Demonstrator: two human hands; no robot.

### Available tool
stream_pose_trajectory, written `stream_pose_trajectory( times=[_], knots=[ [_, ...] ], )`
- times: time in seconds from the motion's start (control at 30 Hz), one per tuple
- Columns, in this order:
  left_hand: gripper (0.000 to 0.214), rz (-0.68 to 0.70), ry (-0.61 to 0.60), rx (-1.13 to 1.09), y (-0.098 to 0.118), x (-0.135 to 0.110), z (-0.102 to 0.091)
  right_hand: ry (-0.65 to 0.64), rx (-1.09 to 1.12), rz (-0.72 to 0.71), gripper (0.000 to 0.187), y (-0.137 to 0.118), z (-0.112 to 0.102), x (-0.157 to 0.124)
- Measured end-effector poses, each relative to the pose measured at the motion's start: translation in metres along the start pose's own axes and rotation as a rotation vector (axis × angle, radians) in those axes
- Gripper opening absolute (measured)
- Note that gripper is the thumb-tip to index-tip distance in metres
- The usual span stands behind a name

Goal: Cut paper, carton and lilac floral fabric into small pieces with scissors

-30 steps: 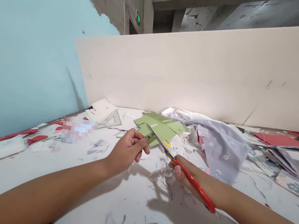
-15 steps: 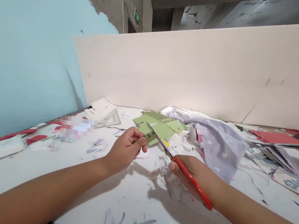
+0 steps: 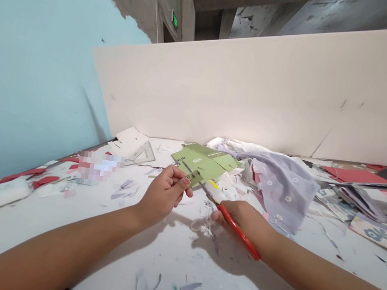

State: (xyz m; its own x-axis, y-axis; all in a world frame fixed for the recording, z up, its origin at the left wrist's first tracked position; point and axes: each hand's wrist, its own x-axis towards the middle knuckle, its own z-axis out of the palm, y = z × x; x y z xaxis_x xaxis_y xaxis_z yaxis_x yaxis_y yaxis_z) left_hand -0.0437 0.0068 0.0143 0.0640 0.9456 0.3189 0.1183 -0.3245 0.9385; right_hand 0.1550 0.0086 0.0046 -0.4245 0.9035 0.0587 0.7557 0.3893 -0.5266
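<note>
1. My right hand (image 3: 242, 221) is closed firmly around the red handles of a pair of scissors (image 3: 237, 229).
2. The scissors lie diagonally, their long axis running from lower right to upper left. The handles sit by my right hand, and the thin steel blades point up and left, away from me. Their tips reach past my left fingertips. The blades are too thin here for me to tell whether they are parted.
3. My left hand (image 3: 164, 192) is in a narrow pinch on a small piece of green card (image 3: 194, 178), right against the blades.
4. Just behind that piece, a larger folded green card (image 3: 200, 162) lies on the white bench (image 3: 165, 278).
5. Paper offcuts (image 3: 206, 225) lie beneath my right hand. A lilac floral cloth (image 3: 281, 193) lies to the right, and a triangular set square (image 3: 140, 154) lies to the left.
</note>
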Motion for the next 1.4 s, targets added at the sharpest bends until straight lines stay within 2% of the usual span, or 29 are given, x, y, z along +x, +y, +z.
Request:
stream_pose_trajectory(
  times=[0.07, 0.17, 0.3, 0.47, 0.57, 0.63, 0.73, 0.93, 1.27, 1.4],
  knots=[
    [0.022, 0.003, -0.012, -0.006, 0.000, -0.001, 0.000, -0.007, 0.010, 0.000, 0.041, 0.001, 0.001, 0.000],
    [0.021, 0.007, 0.006, 0.008, -0.001, 0.003, -0.004, 0.055, 0.009, 0.027, 0.041, 0.005, -0.003, 0.002],
    [0.020, -0.011, -0.038, 0.083, -0.002, 0.018, -0.020, 0.123, -0.106, 0.084, 0.044, 0.015, -0.017, 0.006],
    [0.020, -0.154, -0.109, 0.365, -0.003, 0.039, -0.052, 0.120, -0.220, 0.183, 0.048, 0.026, -0.026, 0.009],
    [0.020, -0.239, -0.138, 0.553, -0.006, 0.045, -0.068, 0.090, -0.272, 0.190, 0.046, 0.031, -0.024, 0.010],
    [0.020, -0.307, -0.200, 0.628, -0.009, 0.047, -0.074, 0.076, -0.320, 0.182, 0.043, 0.033, -0.021, 0.011],
    [0.018, -0.364, -0.297, 0.693, -0.015, 0.049, -0.076, 0.046, -0.373, 0.183, 0.038, 0.031, -0.018, 0.012],
    [0.016, -0.352, -0.404, 0.684, -0.028, 0.051, -0.076, 0.022, -0.427, 0.160, 0.033, 0.030, -0.014, 0.013],
    [0.013, -0.320, -0.356, 0.707, -0.030, 0.050, -0.075, 0.036, -0.370, 0.187, 0.033, 0.028, -0.017, 0.011],
    [0.018, -0.291, -0.282, 0.579, -0.024, 0.049, -0.071, 0.060, -0.278, 0.127, 0.039, 0.023, -0.020, 0.005]
  ],
)
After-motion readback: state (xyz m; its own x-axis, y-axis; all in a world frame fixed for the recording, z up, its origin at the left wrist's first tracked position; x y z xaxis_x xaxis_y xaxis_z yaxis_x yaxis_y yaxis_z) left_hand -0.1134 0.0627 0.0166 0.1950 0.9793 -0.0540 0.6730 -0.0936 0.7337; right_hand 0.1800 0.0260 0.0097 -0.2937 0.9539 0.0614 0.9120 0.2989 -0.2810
